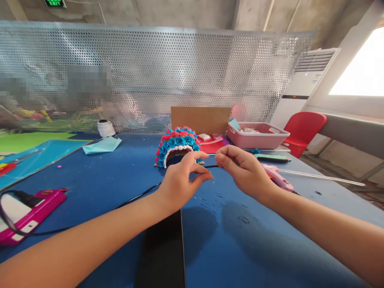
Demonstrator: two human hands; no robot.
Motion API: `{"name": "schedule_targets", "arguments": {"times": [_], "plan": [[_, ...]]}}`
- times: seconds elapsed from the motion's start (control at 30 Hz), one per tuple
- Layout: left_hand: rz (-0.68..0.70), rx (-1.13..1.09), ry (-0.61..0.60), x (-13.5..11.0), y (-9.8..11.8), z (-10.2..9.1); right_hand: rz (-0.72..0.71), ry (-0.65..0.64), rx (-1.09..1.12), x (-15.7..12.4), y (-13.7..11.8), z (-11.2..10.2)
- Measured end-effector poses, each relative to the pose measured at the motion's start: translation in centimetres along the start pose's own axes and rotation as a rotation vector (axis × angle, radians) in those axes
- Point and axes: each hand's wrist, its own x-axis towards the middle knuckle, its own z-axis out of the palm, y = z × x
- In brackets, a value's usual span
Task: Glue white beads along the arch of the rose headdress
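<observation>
Both hands hover over the blue table, level with each other and a short gap apart. My left hand (pixel 180 180) is open, thumb and fingers apart, with nothing visible between them. Thumb and fingertips of my right hand (pixel 240 170) are pressed together in a pinch; whatever they hold, if anything, is too small to make out. Just behind my left hand stands an arched headpiece (pixel 180 141) of blue and red flowers, edged with white beads and partly covered by that hand. A pink glue gun (pixel 277 178) with a clear glue stick lies beyond my right forearm.
A black flat panel (pixel 163 252) lies below my left forearm. The magenta power strip (pixel 45 210) and its black cord are at left. At the back are a pink basket (pixel 258 140), a cardboard panel (pixel 201 120) and a green-handled cutter (pixel 273 158). Perforated metal (pixel 180 68) screens the far side.
</observation>
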Motion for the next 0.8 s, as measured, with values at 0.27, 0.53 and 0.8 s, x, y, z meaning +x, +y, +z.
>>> {"name": "schedule_targets", "arguments": {"times": [0.27,0.53,0.8], "plan": [[0.009,-0.038,0.072,0.0,0.4,0.0,0.469,-0.034,0.408,-0.3,0.3,0.9],[0.058,0.0,0.156,0.3,0.2,0.0,0.749,0.007,0.813,-1.0,0.0,2.3],[0.266,0.27,0.089,0.7,-0.8,-0.7,0.682,0.011,0.881,-0.9,-0.6,2.7]]}}
